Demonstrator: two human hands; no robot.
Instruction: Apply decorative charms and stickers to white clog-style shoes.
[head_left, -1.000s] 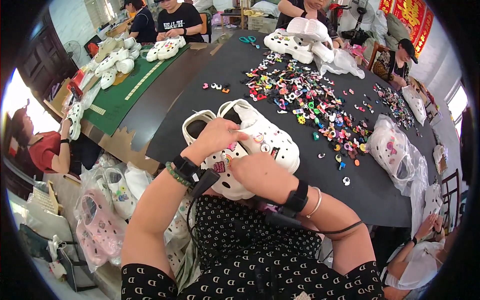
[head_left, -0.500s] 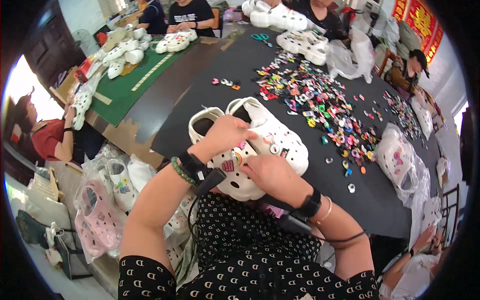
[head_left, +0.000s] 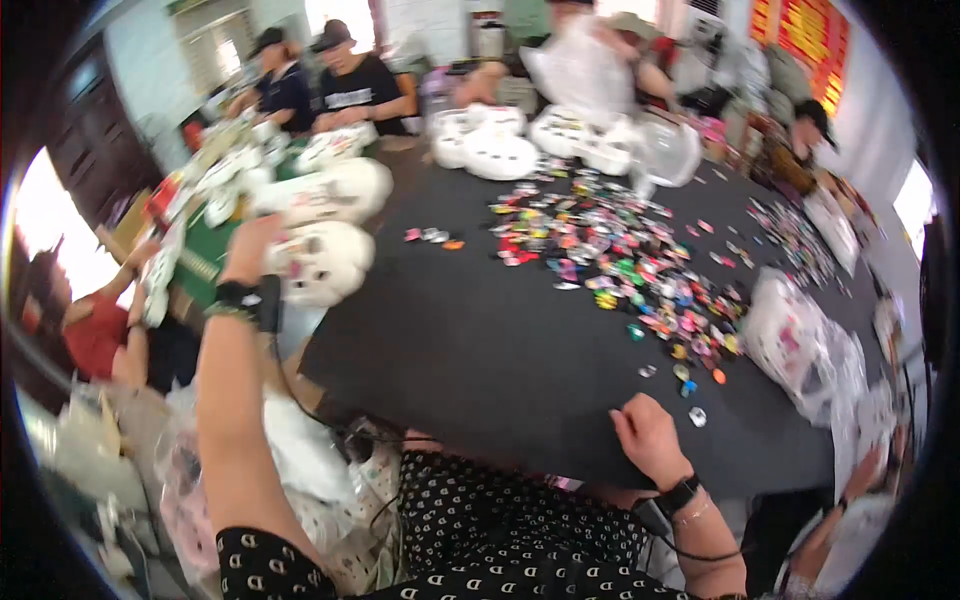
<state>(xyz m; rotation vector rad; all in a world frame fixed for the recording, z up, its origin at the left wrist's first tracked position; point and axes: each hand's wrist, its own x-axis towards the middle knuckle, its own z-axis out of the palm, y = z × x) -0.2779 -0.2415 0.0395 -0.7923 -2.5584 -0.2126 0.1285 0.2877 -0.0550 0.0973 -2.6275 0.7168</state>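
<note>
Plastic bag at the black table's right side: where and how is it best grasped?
Likely around the bulging far end of the plastic bag, from the left, the side facing the right hand: it looks rounded there, while loose plastic trails off its near end.

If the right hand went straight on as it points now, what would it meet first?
The right hand would probably meet the near-left edge of the loose pile of small multicoloured charms, across the flat black tabletop. The hand's height is unclear, so it might pass over them.
</note>
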